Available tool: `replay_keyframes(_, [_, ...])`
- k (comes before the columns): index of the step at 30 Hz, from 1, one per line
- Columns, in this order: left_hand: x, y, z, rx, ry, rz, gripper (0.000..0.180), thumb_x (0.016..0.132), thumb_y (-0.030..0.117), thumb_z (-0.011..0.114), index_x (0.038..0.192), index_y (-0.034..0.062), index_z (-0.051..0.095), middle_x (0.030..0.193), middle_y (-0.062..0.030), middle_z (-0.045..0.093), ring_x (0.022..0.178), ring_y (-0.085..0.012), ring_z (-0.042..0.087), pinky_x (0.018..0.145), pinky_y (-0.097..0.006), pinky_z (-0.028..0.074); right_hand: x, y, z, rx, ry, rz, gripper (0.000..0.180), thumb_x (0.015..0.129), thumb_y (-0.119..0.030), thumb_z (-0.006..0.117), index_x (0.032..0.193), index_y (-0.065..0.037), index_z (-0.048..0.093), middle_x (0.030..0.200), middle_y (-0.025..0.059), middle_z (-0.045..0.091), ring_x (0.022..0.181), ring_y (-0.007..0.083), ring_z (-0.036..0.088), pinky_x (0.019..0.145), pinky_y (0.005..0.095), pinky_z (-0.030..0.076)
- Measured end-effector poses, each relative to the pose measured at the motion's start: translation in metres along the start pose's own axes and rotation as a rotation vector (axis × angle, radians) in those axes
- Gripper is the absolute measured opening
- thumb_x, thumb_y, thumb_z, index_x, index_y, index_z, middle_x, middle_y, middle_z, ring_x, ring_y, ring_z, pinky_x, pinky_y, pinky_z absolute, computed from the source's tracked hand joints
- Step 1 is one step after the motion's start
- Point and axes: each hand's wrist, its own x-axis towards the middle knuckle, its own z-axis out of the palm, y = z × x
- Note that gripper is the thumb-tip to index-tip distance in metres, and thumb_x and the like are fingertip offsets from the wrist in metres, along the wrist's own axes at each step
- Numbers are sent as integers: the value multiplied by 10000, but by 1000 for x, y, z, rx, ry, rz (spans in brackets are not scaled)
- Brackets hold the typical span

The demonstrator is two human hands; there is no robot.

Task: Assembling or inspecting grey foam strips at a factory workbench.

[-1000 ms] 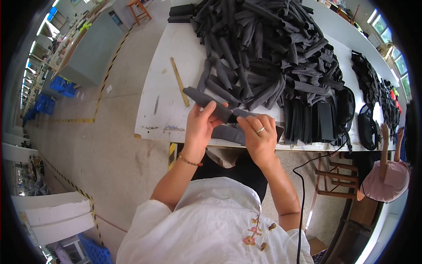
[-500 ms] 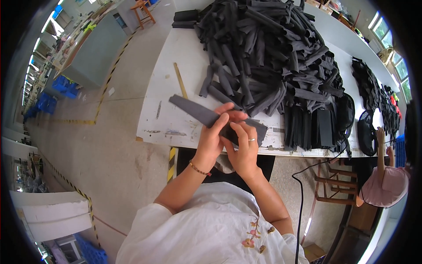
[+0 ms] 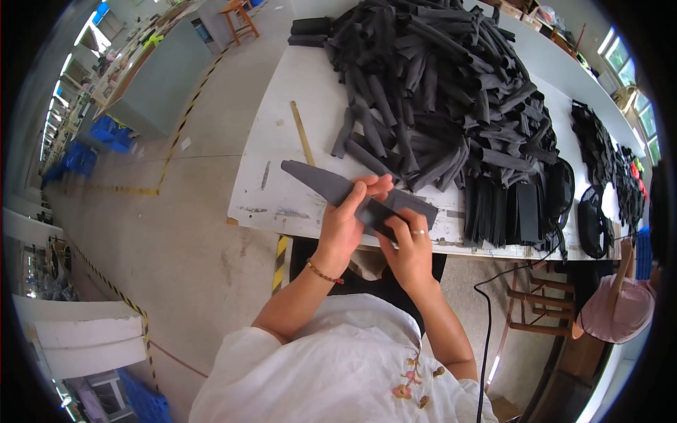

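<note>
A dark grey fabric strip (image 3: 316, 181), tapered at its far left end, is gripped in my left hand (image 3: 344, 224), thumb on top. My right hand (image 3: 409, 250), with a ring on one finger, pinches a black flat piece (image 3: 376, 214) that meets the strip between my hands. Whether the two are one piece I cannot tell. Just beyond my right fingers lies another flat dark grey piece (image 3: 417, 206) at the table's near edge. A big heap of dark fabric tubes (image 3: 430, 84) covers the table behind my hands.
The white table (image 3: 264, 141) bears a yellowish ruler-like strip (image 3: 302, 132). Upright black flat pieces (image 3: 501, 215) stand in a row right of my hands. A black cable (image 3: 486, 317) hangs at the right, near a wooden stool (image 3: 539, 303) and a person in pink (image 3: 615, 307).
My right hand has moved a little right and down, away from my left hand, uncovering more of the black flat piece. The whole view has shifted slightly.
</note>
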Motion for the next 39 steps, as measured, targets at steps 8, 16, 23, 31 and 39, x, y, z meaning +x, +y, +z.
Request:
replay_keyframes(8, [-13,-8,7,-63,-75,-37,265,989,210,555,1153,7,600,1181,-189,653,1120,-247,614,998,-385,457,15,-8,5,93,-9,-99,327,717,-36,763,999,-38,598,1042,157,553,909,347,589,714,424,521])
replay_keyframes(16, [-9,-14,-2,-127,-16,-61,260,991,230,548,1149,27,585,1128,-162,675,1182,-280,577,996,-407,465,6,8,4,127,-21,-109,225,734,19,739,912,-8,604,953,135,591,827,321,635,657,399,545])
replay_keyframes(23, [-11,-11,5,-103,58,-184,304,995,228,545,1188,-4,577,1154,-178,662,1097,-268,619,988,-379,469,11,9,9,199,8,-98,199,743,53,721,891,-6,603,953,145,607,784,334,624,654,391,516])
replay_keyframes(31, [-1,-2,9,-76,35,111,283,1003,224,530,1186,11,567,997,-107,668,987,-258,644,947,-404,492,16,15,0,240,-17,-69,209,730,56,735,875,-4,597,937,132,603,763,316,626,618,377,508])
replay_keyframes(39, [-2,-9,9,-85,22,121,273,998,224,544,1147,2,597,992,-113,664,952,-254,639,929,-394,500,18,17,-1,268,-34,-48,212,728,69,724,883,-3,598,942,128,598,770,317,616,631,374,502])
